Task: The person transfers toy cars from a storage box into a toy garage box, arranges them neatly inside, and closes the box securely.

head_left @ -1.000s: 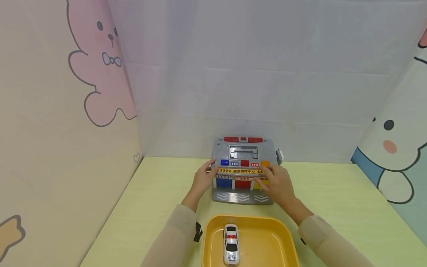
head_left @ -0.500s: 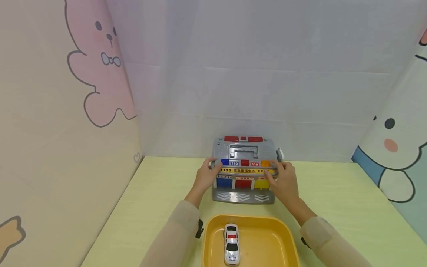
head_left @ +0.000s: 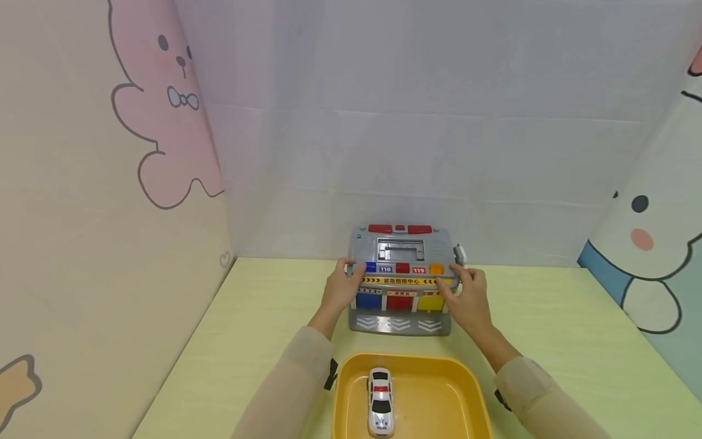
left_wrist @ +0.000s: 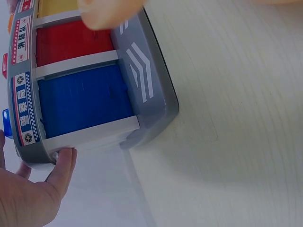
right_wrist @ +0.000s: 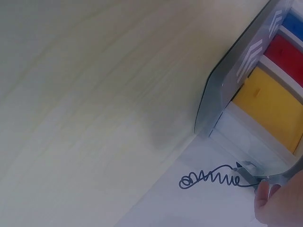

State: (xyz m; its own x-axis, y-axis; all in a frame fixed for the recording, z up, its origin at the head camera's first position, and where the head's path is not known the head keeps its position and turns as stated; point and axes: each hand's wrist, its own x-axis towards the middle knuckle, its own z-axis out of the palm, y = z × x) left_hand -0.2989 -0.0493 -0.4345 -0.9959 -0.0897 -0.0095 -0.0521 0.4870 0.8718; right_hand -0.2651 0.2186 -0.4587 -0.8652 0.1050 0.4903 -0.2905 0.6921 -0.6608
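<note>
2 hands (head_left: 340, 291) (head_left: 470, 302) seemingly grip the toy station (head_left: 401, 281), its back hidden; the tray (head_left: 433, 399) is cut off below.

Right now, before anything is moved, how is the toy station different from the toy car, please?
Color: the toy station is mainly grey, while the toy car is mainly white.
Size: the toy station is clearly larger than the toy car.
Place: the toy station stands on the table, held by the left hand and right hand; the toy car lies untouched in the yellow tray.
Both have red parts.
</note>
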